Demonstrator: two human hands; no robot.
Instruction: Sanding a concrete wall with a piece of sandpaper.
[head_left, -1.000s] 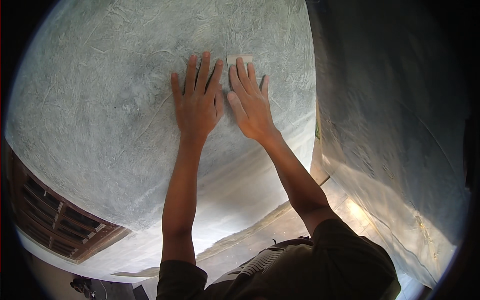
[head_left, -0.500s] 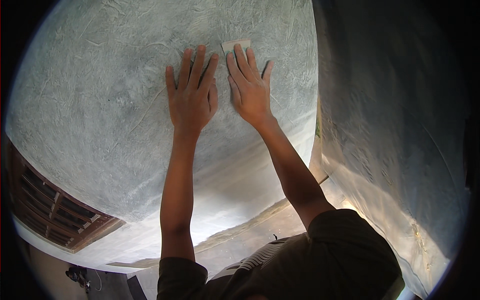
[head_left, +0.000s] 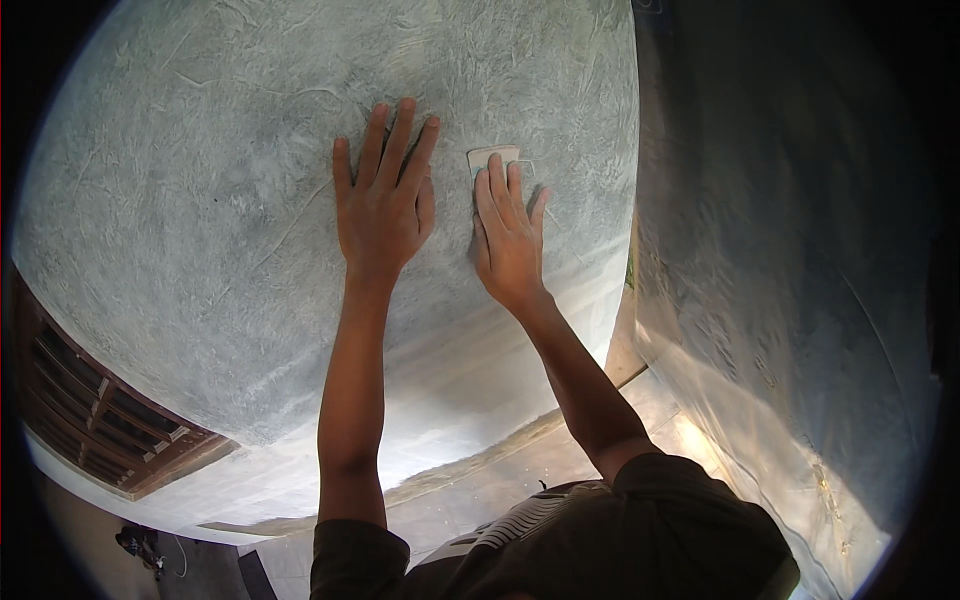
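Observation:
A grey, textured plaster wall point(head_left: 250, 190) fills the upper left and middle. Flat against it lies my left hand point(head_left: 382, 205), its fingers spread and nothing in it. To its right, my right hand point(head_left: 510, 240) presses a small pale sheet of sandpaper point(head_left: 492, 156) to the wall. The sheet's upper edge sticks out beyond the fingertips, while its lower part is hidden under the fingers. The thumb rests along the left side of that hand.
A brown wooden window frame with slats point(head_left: 110, 420) is at the lower left. Right of the wall's edge hangs a large translucent plastic sheet point(head_left: 780, 250). A dark object with a cable point(head_left: 145, 548) lies on the floor at the bottom left.
My right hand has slid down the wall and slightly right, taking the sandpaper with it. My left hand has stayed in nearly the same spot.

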